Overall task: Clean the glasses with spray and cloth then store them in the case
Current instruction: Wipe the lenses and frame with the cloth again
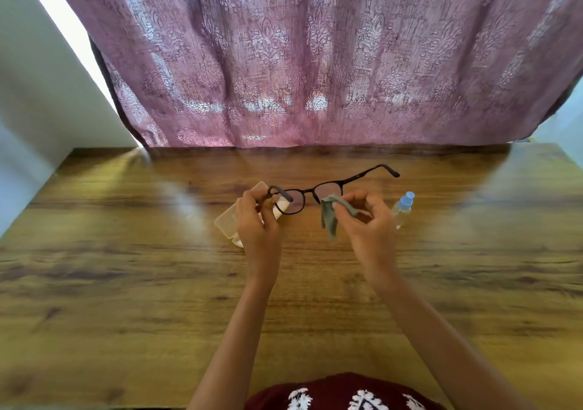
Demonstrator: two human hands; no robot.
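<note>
i count 1 pair of glasses (311, 191), 1 grey cloth (329, 217), 1 spray bottle (403, 209) w/ blue cap, 1 pale case (227, 220), 2 hands. glasses are held above the table (126, 283), btwn both hands. left hand (257, 220) fingers curl & pinch the frame's left end. right hand (367, 220) thumb & fingers pinch the cloth onto the right lens, rest of it hanging down. case lies behind left hand, bottle just beside right hand.
</note>
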